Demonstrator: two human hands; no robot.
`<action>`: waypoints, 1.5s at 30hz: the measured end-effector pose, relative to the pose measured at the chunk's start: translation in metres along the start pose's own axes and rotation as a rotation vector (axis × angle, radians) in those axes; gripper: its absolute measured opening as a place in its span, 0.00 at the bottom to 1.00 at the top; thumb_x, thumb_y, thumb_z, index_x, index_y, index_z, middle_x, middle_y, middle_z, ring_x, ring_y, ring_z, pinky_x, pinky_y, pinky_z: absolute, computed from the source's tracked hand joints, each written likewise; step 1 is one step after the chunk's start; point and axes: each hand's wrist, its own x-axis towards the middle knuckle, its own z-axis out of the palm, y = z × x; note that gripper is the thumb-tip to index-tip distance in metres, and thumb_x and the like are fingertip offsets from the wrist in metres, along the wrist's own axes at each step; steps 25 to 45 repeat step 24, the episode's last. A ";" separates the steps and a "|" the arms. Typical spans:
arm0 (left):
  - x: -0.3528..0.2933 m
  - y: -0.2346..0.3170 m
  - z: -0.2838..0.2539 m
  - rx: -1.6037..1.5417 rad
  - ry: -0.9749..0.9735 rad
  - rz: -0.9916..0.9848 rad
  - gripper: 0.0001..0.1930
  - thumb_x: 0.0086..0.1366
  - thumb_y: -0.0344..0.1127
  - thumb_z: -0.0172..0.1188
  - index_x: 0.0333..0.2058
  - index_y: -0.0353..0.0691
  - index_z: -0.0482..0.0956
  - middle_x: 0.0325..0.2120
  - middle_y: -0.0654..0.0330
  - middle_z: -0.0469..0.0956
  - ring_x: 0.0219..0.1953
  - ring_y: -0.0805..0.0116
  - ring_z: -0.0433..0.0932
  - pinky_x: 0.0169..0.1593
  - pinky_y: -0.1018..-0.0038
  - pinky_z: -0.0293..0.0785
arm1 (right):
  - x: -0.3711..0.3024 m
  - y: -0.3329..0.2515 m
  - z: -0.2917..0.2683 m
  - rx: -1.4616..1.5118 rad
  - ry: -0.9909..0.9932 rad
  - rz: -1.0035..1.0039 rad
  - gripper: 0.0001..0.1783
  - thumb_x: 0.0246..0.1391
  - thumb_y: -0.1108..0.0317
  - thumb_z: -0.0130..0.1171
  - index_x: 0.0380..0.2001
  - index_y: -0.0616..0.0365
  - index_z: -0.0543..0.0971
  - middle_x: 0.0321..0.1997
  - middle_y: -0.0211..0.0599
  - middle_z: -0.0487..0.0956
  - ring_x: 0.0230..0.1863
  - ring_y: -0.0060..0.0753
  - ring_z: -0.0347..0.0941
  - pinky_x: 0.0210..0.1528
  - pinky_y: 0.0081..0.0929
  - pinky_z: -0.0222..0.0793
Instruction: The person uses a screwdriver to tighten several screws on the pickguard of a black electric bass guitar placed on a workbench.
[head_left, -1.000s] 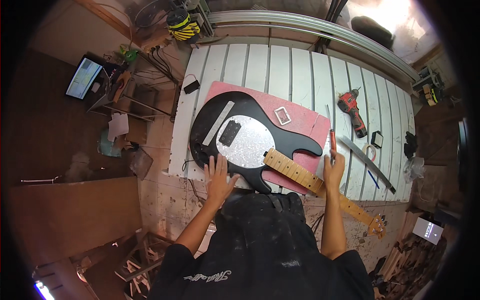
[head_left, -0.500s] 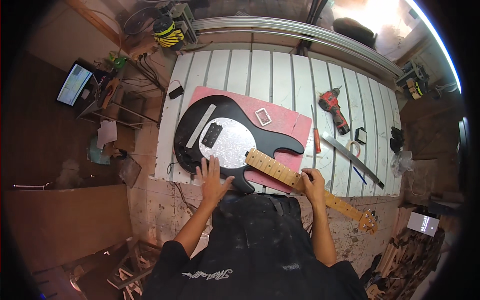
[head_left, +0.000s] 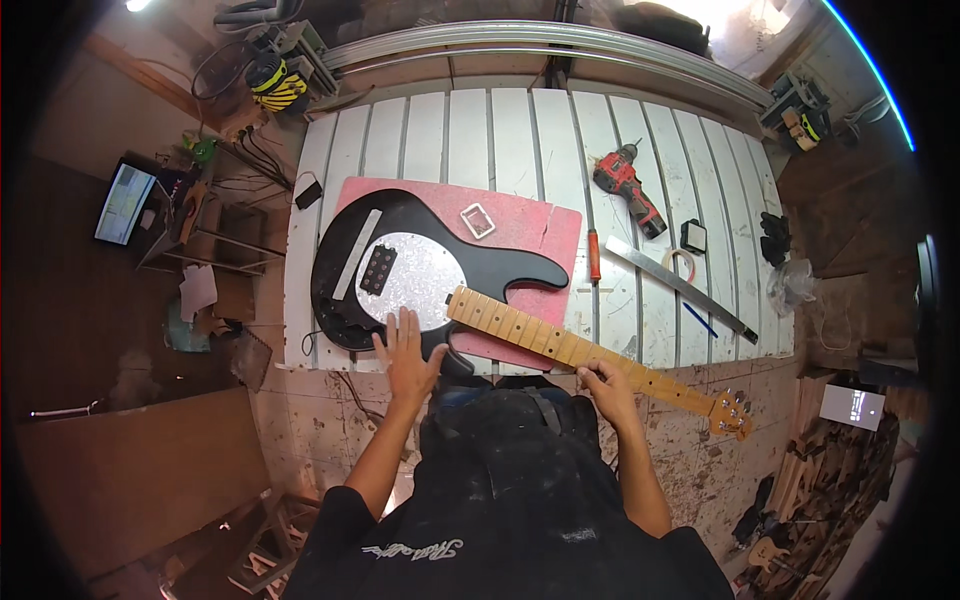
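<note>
A black bass guitar [head_left: 480, 255] without strings lies face up on a pink board [head_left: 553, 230]. Its body carries a pearly white pickguard [head_left: 420, 265], a black pickup [head_left: 377, 270] and a narrow pale strip [head_left: 357, 254]. The light wooden neck [head_left: 520, 328] runs right, past the bench's near edge, to a headstock [head_left: 731, 413] with tuners. My left hand [head_left: 408, 365] is open, fingers spread over the pickguard's near edge and the body. My right hand [head_left: 608, 392] has its fingers curled closed at the neck's near edge; its fingertips are partly hidden.
On the white slatted bench [head_left: 510, 130] lie a pale frame [head_left: 478, 221], a red drill [head_left: 628, 190], a screwdriver [head_left: 594, 258], a long metal straightedge [head_left: 680, 288], a tape roll [head_left: 683, 265] and a blue pencil [head_left: 700, 318]. A metal rail [head_left: 530, 45] spans the back.
The view has shifted, so the bench and bass sit farther left in the picture. My right hand has slid slightly toward the neck's near edge; my left hand stays on the body.
</note>
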 end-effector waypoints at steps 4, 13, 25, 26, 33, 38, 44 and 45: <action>0.016 -0.022 -0.003 0.035 0.093 -0.136 0.45 0.65 0.64 0.48 0.67 0.31 0.54 0.70 0.48 0.50 0.73 0.50 0.43 0.70 0.46 0.31 | -0.001 0.004 0.002 0.001 -0.044 0.003 0.14 0.58 0.64 0.59 0.39 0.65 0.80 0.28 0.30 0.78 0.30 0.19 0.72 0.35 0.21 0.68; 0.011 0.004 0.000 -0.017 0.044 -0.048 0.47 0.63 0.65 0.50 0.66 0.30 0.54 0.69 0.45 0.49 0.72 0.49 0.42 0.70 0.46 0.33 | 0.013 -0.019 0.026 -0.016 -0.102 0.048 0.13 0.59 0.66 0.58 0.41 0.65 0.79 0.30 0.29 0.77 0.31 0.18 0.71 0.35 0.19 0.67; 0.067 -0.089 -0.019 -0.114 0.115 -0.036 0.48 0.63 0.62 0.53 0.67 0.28 0.49 0.68 0.42 0.50 0.72 0.46 0.46 0.70 0.46 0.36 | 0.017 -0.062 0.095 -0.048 -0.079 0.086 0.14 0.59 0.66 0.59 0.43 0.66 0.79 0.33 0.31 0.79 0.35 0.21 0.73 0.40 0.21 0.69; 0.067 -0.089 -0.019 -0.114 0.115 -0.036 0.48 0.63 0.62 0.53 0.67 0.28 0.49 0.68 0.42 0.50 0.72 0.46 0.46 0.70 0.46 0.36 | 0.017 -0.062 0.095 -0.048 -0.079 0.086 0.14 0.59 0.66 0.59 0.43 0.66 0.79 0.33 0.31 0.79 0.35 0.21 0.73 0.40 0.21 0.69; 0.067 -0.089 -0.019 -0.114 0.115 -0.036 0.48 0.63 0.62 0.53 0.67 0.28 0.49 0.68 0.42 0.50 0.72 0.46 0.46 0.70 0.46 0.36 | 0.017 -0.062 0.095 -0.048 -0.079 0.086 0.14 0.59 0.66 0.59 0.43 0.66 0.79 0.33 0.31 0.79 0.35 0.21 0.73 0.40 0.21 0.69; 0.067 -0.089 -0.019 -0.114 0.115 -0.036 0.48 0.63 0.62 0.53 0.67 0.28 0.49 0.68 0.42 0.50 0.72 0.46 0.46 0.70 0.46 0.36 | 0.017 -0.062 0.095 -0.048 -0.079 0.086 0.14 0.59 0.66 0.59 0.43 0.66 0.79 0.33 0.31 0.79 0.35 0.21 0.73 0.40 0.21 0.69; 0.067 -0.089 -0.019 -0.114 0.115 -0.036 0.48 0.63 0.62 0.53 0.67 0.28 0.49 0.68 0.42 0.50 0.72 0.46 0.46 0.70 0.46 0.36 | 0.017 -0.062 0.095 -0.048 -0.079 0.086 0.14 0.59 0.66 0.59 0.43 0.66 0.79 0.33 0.31 0.79 0.35 0.21 0.73 0.40 0.21 0.69; 0.067 -0.089 -0.019 -0.114 0.115 -0.036 0.48 0.63 0.62 0.53 0.67 0.28 0.49 0.68 0.42 0.50 0.72 0.46 0.46 0.70 0.46 0.36 | 0.017 -0.062 0.095 -0.048 -0.079 0.086 0.14 0.59 0.66 0.59 0.43 0.66 0.79 0.33 0.31 0.79 0.35 0.21 0.73 0.40 0.21 0.69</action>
